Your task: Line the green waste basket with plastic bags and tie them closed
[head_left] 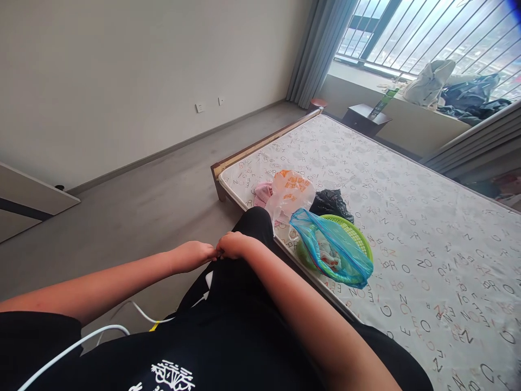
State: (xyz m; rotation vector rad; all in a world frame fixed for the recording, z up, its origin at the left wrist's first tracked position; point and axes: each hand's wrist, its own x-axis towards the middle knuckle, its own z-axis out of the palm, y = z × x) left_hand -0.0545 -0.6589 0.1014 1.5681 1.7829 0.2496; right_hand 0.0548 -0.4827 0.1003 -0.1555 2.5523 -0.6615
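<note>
My left hand (197, 256) and my right hand (233, 245) meet in front of me, fingertips touching. Their fingers are closed in a pinch at the hem of my black shirt (236, 277), which is stretched out toward them. Part of the fingers and whatever else lies between them is hidden. Just below the hands, a small white device (209, 279) with a white cable (142, 314) shows against the dark clothing. To the right, on the mattress (411, 217), a blue plastic bag (345, 252) lies over a green basket (363, 234).
Beside the basket lie a clear bag with orange print (291, 190), a black plastic bag (331, 203) and pink cloth (264, 191). A bedside table (366, 117) stands near the barred window. Grey floor (171, 184) runs along the wall. A pale panel (32, 190) is at far left.
</note>
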